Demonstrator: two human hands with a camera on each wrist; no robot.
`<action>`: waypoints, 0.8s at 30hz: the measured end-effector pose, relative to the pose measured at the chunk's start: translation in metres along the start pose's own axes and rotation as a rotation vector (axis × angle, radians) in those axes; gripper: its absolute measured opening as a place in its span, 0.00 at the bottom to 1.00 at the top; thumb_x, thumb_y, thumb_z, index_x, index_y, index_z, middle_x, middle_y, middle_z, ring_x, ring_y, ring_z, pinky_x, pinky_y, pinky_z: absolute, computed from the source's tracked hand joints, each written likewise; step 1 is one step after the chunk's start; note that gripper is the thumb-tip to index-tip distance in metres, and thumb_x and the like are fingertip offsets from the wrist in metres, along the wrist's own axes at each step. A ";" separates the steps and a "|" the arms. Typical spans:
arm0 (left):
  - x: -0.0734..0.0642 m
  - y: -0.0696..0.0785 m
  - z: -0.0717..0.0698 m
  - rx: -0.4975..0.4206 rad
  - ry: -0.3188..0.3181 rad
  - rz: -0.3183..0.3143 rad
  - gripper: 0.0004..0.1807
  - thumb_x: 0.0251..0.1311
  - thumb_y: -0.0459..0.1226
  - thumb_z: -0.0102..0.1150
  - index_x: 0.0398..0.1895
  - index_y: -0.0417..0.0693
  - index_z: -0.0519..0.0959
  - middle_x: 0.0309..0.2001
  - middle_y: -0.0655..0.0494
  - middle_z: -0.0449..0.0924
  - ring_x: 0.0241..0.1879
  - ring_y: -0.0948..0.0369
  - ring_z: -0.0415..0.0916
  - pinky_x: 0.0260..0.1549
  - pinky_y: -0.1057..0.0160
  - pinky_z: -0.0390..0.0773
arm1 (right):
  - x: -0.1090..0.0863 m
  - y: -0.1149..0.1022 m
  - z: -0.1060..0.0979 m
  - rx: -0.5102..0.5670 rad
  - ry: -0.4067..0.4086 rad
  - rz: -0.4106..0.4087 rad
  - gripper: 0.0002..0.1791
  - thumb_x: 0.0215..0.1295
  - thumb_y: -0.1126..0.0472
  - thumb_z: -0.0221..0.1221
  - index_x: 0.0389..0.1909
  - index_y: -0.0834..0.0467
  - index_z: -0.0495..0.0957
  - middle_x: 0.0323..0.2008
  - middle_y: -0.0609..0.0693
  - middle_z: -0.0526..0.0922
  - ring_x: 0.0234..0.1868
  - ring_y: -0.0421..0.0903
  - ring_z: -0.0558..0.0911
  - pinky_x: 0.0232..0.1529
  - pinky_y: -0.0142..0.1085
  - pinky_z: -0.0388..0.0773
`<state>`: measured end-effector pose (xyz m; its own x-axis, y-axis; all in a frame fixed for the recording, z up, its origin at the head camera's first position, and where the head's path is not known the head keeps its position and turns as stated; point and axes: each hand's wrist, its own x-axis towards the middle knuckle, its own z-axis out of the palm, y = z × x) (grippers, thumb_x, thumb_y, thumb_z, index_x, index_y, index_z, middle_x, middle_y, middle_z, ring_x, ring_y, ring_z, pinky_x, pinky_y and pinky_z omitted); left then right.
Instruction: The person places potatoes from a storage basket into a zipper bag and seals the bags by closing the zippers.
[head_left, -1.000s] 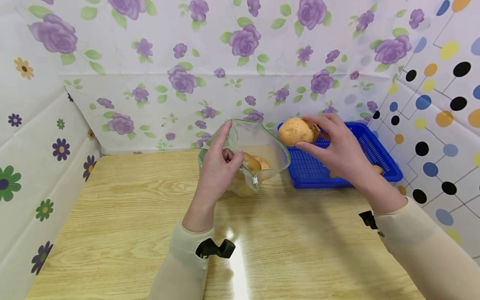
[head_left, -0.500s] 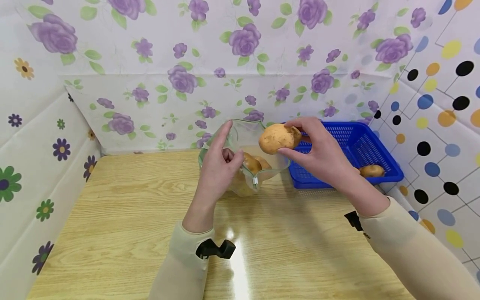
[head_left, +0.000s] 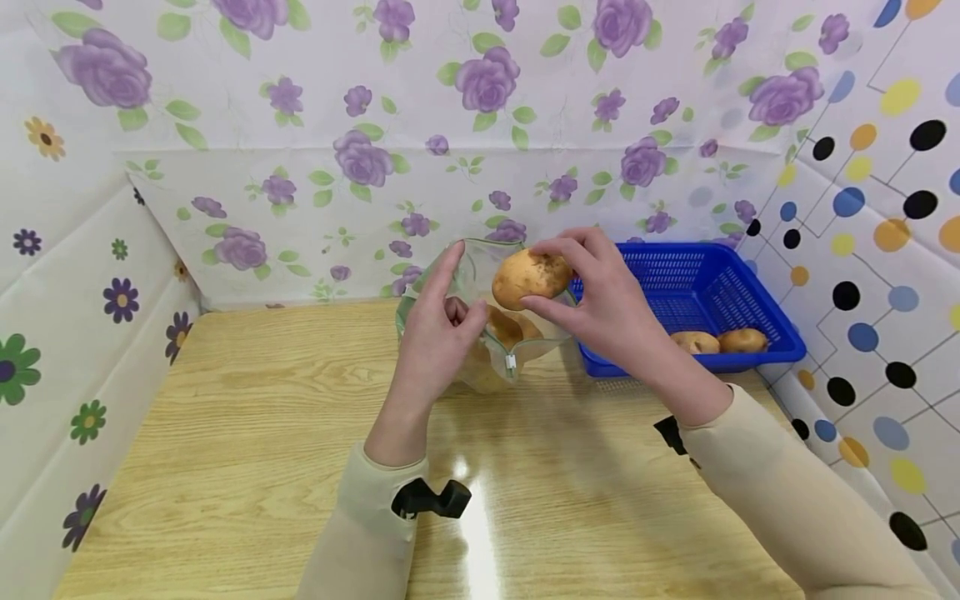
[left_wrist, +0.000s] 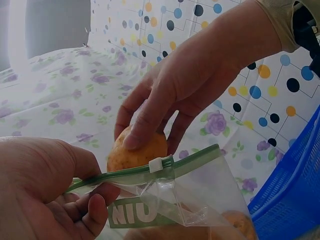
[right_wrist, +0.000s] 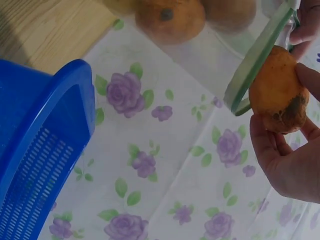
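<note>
A clear zip bag point(head_left: 551, 329) with a green rim and a white slider point(left_wrist: 156, 165) stands on the table, its mouth spread wide and several potatoes point(right_wrist: 170, 22) inside. My left hand point(head_left: 437, 333) grips the bag's left rim, thumb and fingers curled over the edge. Between thumb and fingertips, my right hand point(head_left: 600, 287) pinches a potato point(head_left: 528, 279) with a dark patch on its skin. That potato is right over the bag's mouth, by the green rim in the right wrist view. Part of the bag's contents is hidden by my left hand.
A blue plastic basket point(head_left: 787, 342) stands to the right of the bag, two potatoes point(head_left: 742, 341) showing at its front right. The wooden table point(head_left: 285, 433) runs up to a flowered cloth wall point(head_left: 300, 225). A dotted wall point(head_left: 892, 333) rises on the right.
My right hand has carried the potato leftward from above the blue basket to over the bag's mouth. More of the potatoes in the basket now shows. My left hand and the bag have stayed put.
</note>
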<state>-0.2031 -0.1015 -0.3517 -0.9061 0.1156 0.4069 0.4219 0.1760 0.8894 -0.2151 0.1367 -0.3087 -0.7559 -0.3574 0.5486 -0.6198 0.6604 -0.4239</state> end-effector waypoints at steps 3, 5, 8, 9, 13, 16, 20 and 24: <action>0.000 0.001 0.000 0.008 -0.001 -0.008 0.45 0.75 0.29 0.62 0.90 0.59 0.58 0.18 0.57 0.63 0.19 0.60 0.60 0.20 0.65 0.64 | 0.003 -0.002 0.007 -0.045 0.022 -0.021 0.31 0.64 0.54 0.81 0.66 0.53 0.82 0.61 0.58 0.74 0.58 0.58 0.75 0.47 0.51 0.80; -0.001 0.001 0.001 0.008 -0.003 -0.016 0.45 0.75 0.29 0.62 0.91 0.59 0.58 0.18 0.57 0.64 0.19 0.60 0.61 0.20 0.65 0.64 | 0.005 -0.003 0.012 -0.082 0.034 -0.025 0.31 0.63 0.53 0.82 0.64 0.54 0.83 0.60 0.59 0.75 0.57 0.58 0.75 0.45 0.50 0.80; -0.001 0.001 0.001 0.002 -0.006 -0.029 0.45 0.75 0.30 0.62 0.91 0.60 0.57 0.19 0.56 0.66 0.19 0.60 0.62 0.20 0.65 0.65 | 0.008 -0.007 0.020 -0.136 0.048 -0.011 0.30 0.63 0.49 0.82 0.62 0.55 0.84 0.59 0.58 0.75 0.57 0.58 0.75 0.43 0.50 0.81; -0.001 0.001 0.001 0.002 -0.007 -0.031 0.45 0.75 0.30 0.62 0.91 0.60 0.57 0.19 0.56 0.67 0.19 0.59 0.63 0.20 0.65 0.66 | 0.009 -0.008 0.022 -0.151 0.052 -0.004 0.30 0.63 0.49 0.82 0.62 0.55 0.85 0.59 0.58 0.76 0.57 0.58 0.75 0.43 0.51 0.82; -0.001 0.001 0.000 -0.004 -0.010 -0.028 0.45 0.76 0.31 0.62 0.91 0.60 0.57 0.18 0.55 0.67 0.19 0.59 0.63 0.19 0.65 0.66 | 0.012 -0.012 0.027 -0.187 0.049 0.015 0.30 0.63 0.47 0.80 0.62 0.56 0.86 0.59 0.57 0.76 0.59 0.58 0.75 0.43 0.51 0.82; 0.000 0.001 0.000 -0.004 -0.007 -0.021 0.45 0.76 0.31 0.62 0.91 0.60 0.57 0.18 0.56 0.66 0.18 0.59 0.62 0.19 0.65 0.65 | 0.013 -0.015 0.029 -0.193 0.033 0.019 0.31 0.65 0.48 0.80 0.64 0.57 0.86 0.59 0.57 0.76 0.57 0.58 0.75 0.44 0.49 0.81; 0.000 0.001 0.000 -0.009 -0.005 -0.021 0.44 0.76 0.31 0.63 0.91 0.60 0.57 0.17 0.58 0.64 0.18 0.60 0.61 0.18 0.65 0.64 | 0.011 -0.018 0.029 -0.162 -0.004 0.017 0.31 0.68 0.54 0.78 0.70 0.58 0.84 0.60 0.58 0.75 0.55 0.55 0.77 0.47 0.45 0.83; 0.000 0.000 -0.001 -0.017 -0.006 -0.021 0.44 0.76 0.31 0.62 0.91 0.59 0.57 0.17 0.58 0.64 0.18 0.60 0.61 0.18 0.65 0.64 | 0.009 -0.017 0.028 -0.112 -0.019 -0.012 0.27 0.70 0.62 0.76 0.68 0.59 0.84 0.60 0.58 0.76 0.55 0.55 0.79 0.51 0.43 0.86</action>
<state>-0.2031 -0.1029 -0.3512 -0.9145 0.1184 0.3868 0.4021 0.1618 0.9012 -0.2168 0.1035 -0.3167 -0.7529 -0.3780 0.5387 -0.6025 0.7253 -0.3330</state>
